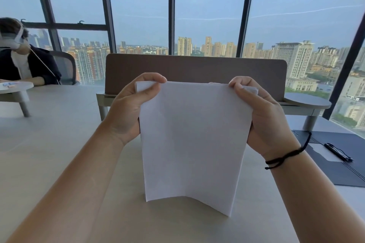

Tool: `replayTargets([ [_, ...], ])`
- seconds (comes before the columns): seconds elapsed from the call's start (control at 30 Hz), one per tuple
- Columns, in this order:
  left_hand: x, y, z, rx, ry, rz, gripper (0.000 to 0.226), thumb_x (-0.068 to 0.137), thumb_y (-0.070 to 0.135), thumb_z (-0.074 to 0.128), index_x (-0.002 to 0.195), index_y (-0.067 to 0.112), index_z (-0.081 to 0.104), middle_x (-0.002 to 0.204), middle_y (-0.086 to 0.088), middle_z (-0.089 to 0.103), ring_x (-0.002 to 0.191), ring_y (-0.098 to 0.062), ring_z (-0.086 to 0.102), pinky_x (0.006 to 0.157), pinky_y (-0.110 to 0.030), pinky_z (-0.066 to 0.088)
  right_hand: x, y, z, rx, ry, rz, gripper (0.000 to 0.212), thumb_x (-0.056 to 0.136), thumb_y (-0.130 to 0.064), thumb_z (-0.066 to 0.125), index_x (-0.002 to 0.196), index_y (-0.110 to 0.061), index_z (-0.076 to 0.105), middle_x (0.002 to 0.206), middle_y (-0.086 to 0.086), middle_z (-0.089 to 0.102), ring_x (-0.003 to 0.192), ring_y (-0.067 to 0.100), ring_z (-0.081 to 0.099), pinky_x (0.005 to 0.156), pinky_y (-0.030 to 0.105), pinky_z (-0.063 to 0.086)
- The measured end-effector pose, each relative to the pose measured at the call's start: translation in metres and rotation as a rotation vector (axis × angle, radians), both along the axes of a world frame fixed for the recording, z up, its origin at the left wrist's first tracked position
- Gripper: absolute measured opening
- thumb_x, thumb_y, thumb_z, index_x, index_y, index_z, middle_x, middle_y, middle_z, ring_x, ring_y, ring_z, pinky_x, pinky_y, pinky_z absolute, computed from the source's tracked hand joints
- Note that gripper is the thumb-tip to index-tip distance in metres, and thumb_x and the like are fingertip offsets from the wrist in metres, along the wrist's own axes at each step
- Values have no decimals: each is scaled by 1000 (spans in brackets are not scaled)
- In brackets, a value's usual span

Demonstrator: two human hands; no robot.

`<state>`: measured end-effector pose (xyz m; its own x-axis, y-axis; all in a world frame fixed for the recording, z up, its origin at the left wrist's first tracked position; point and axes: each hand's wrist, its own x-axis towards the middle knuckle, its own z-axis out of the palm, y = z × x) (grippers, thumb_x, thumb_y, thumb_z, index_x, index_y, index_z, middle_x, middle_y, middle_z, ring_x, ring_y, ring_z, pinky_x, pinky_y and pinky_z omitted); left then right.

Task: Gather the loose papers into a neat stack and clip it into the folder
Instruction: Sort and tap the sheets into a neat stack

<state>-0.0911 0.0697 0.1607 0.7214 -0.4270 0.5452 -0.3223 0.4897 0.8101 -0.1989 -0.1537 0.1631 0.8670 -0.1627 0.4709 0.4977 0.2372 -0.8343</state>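
I hold the stack of papers (192, 140) upright before me, long axis vertical, its bottom edge resting on the desk (49, 144). My left hand (126, 110) pinches the upper left corner, my right hand (266, 116) the upper right; on each side the fingers (152, 78) are curled shut over the top edge with the thumb in front. The lower edge bows toward me at the right corner, so the sheets look not quite squared, though their far side is hidden. The open folder (339, 156) lies flat on the desk at about three o'clock from the stack, just beyond my right wrist, with what seems to be its clip (338, 152) facing up. My right hand is the nearer one. Both forearms reach forward, wrists raised, palms turned inward.
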Motion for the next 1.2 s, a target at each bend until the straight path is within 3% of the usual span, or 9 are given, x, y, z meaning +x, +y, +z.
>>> replayTargets([
  [0.17, 0, 7, -15, 77, 68, -40, 28, 85, 20, 57, 100, 32, 78, 98, 5, 78, 86, -14, 75, 80, -37, 61, -6, -7, -11, -29, 39, -38, 25, 83, -23, 64, 105, -27, 74, 102, 2, 75, 86, 20, 70, 74, 35, 59],
  [0.27, 3, 8, -48, 120, 128, -13, 22, 71, 34, 73, 91, 33, 82, 96, 2, 80, 86, -15, 76, 77, -33, 62, -7, -5, -45, -35, 121, -69, 26, 79, -24, 69, 103, -21, 78, 107, 7, 78, 94, 24, 75, 80, 36, 62],
  [0.33, 0, 1, -73, 186, 187, 48, 37, 59, 43, 88, 91, 27, 83, 99, -3, 80, 89, -19, 76, 78, -35, 60, -3, 4, -70, -40, 219, -146, 23, 76, -22, 76, 97, -12, 80, 106, 14, 78, 96, 33, 75, 80, 40, 62],
  [0.43, -7, -14, -80, 205, 247, 187, 6, 80, 25, 80, 84, 22, 83, 97, -2, 80, 89, -17, 77, 85, -38, 55, 6, 12, -79, -75, 254, -275, 12, 79, -14, 80, 90, -8, 80, 97, 14, 80, 91, 34, 77, 80, 45, 62],
  [0.6, 6, -13, -62, 156, 204, 253, 6, 83, 25, 78, 84, 23, 83, 96, -6, 80, 92, -26, 76, 87, -43, 58, 15, 1, -57, -93, 150, -326, 12, 81, -18, 80, 86, -8, 80, 93, 13, 80, 86, 31, 77, 76, 42, 62],
  [0.7, 8, -10, -93, 346, 228, 266, 20, 81, 32, 78, 93, 16, 81, 100, -7, 80, 95, -25, 76, 94, -49, 56, 14, -3, -91, -157, 258, -284, 17, 82, -16, 78, 96, -6, 79, 99, 12, 80, 94, 33, 76, 82, 44, 61],
  [0.87, 6, -4, -157, 628, 207, 164, 26, 83, 32, 78, 109, 28, 75, 110, 10, 77, 105, -6, 72, 101, -38, 53, 5, -9, -163, -269, 467, -239, 62, 51, -63, 88, 93, -16, 83, 98, 7, 81, 96, 26, 77, 88, 45, 60],
  [1.07, 14, -2, -164, 596, 206, 131, 40, 79, 35, 82, 115, 21, 74, 113, 5, 77, 108, -11, 71, 102, -38, 52, 6, -11, -176, -377, 478, -243, 15, 87, -26, 74, 96, -15, 81, 97, 0, 81, 96, 19, 76, 95, 48, 56],
  [1.2, 17, -3, -168, 570, 221, 144, 33, 82, 26, 79, 114, 15, 75, 110, 2, 78, 106, -14, 73, 99, -37, 53, 10, -14, -179, -376, 452, -259, 20, 85, -30, 74, 91, -13, 82, 97, 5, 81, 93, 18, 76, 91, 42, 58],
])
